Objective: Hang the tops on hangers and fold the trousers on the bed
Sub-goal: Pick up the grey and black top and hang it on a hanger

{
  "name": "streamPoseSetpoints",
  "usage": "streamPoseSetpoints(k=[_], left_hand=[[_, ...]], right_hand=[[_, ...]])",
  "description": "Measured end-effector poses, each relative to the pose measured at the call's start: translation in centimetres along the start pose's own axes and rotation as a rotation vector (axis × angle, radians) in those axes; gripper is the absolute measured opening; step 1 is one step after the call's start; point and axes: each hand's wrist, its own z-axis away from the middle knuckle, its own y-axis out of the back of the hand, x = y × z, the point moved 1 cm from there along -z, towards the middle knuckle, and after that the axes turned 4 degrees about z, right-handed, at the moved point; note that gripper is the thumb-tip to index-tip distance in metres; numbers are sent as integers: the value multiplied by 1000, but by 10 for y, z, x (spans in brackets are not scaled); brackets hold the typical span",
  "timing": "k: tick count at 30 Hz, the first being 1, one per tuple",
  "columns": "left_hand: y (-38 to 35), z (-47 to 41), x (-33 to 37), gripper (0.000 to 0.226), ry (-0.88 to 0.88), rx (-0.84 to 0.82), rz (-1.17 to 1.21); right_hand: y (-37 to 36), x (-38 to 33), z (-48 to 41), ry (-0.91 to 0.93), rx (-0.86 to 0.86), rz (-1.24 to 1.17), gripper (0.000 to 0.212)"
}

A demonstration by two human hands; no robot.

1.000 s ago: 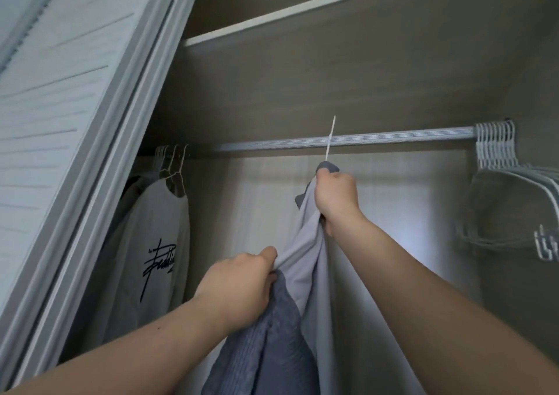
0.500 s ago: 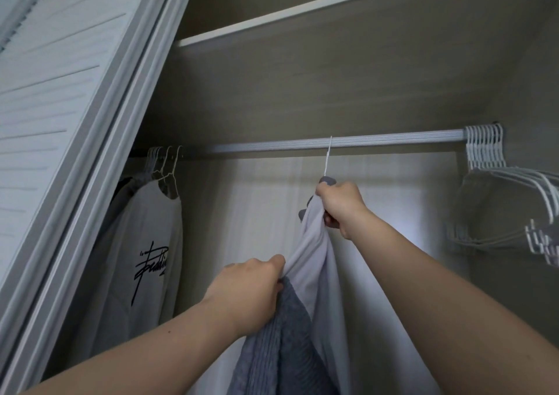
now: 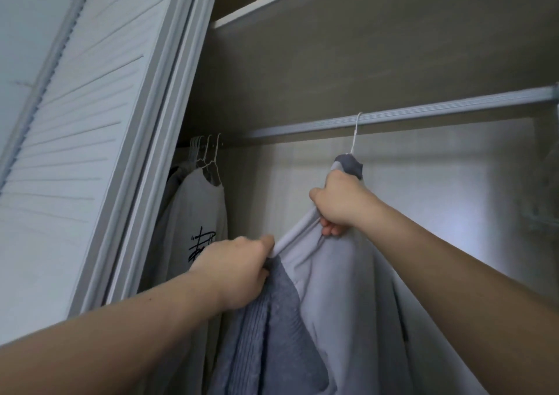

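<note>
So, the lilac top (image 3: pixel 348 304) is gripped by left hand (image 3: pixel 236 270) and right hand (image 3: pixel 341 204), its hanger (image 3: pixel 354 140) hooked on the wardrobe rail (image 3: pixel 438 114), well apart from the sweatshirt (image 3: pixel 193 213) by the louvred door (image 3: pixel 75 152).

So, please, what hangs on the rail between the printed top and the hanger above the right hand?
Nothing: head view shows bare rail between printed top and hanger.
</note>
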Motion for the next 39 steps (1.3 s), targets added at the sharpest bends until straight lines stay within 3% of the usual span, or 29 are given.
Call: streamPoseSetpoints(k=[9, 18, 29, 34, 37, 39], left_hand=[[16, 3, -57, 16, 84, -14, -180], [31, -2, -81, 22, 43, 58, -665], [29, -21, -95, 54, 103, -66, -983], [28, -15, -102, 39, 86, -73, -998], [31, -9, -100, 28, 39, -38, -924], [34, -1, -100, 29, -37, 6, -868]], right_hand=[[-62, -16, -34, 139, -41, -196, 23], [-129, -52, -82, 163, -70, -337, 28], [-199, -103, -143, 237, -205, -486, 27], [-210, -100, -143, 260, -210, -570, 24], [-204, -87, -132, 314, -73, -535, 22], [-198, -79, -122, 365, -6, -466, 35]])
